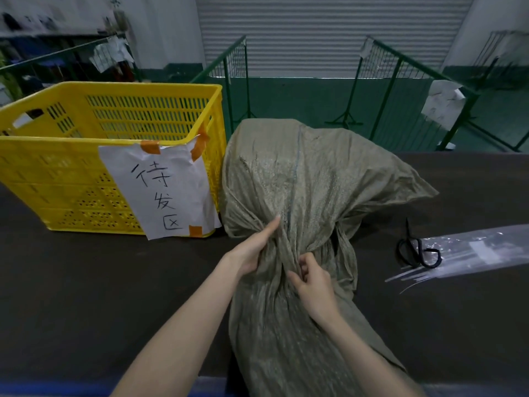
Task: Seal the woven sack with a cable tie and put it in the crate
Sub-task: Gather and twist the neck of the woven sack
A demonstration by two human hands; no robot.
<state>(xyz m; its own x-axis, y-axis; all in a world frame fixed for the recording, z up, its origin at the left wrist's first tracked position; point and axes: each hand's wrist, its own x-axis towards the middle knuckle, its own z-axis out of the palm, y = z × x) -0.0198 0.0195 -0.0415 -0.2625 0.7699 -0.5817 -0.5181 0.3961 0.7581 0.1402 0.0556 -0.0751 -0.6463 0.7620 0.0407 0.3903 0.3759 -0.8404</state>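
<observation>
A filled grey-green woven sack (289, 179) lies on the dark table, its loose mouth trailing toward me. My left hand (253, 247) grips the gathered neck from the left, index finger stretched along the fabric. From the right, my right hand (313, 282) pinches the bunched fabric at the same neck. A yellow slatted crate (94, 167) with a handwritten paper label stands just left of the sack. Clear cable ties (420, 275) stick out of a plastic bag to the right. No tie shows on the neck.
Black scissors (416, 252) lie on the table (86, 282) right of the sack, beside the plastic bag (483, 247). Green wire-mesh fence panels (380, 70) stand on the floor beyond the table's far edge, in front of a shutter door.
</observation>
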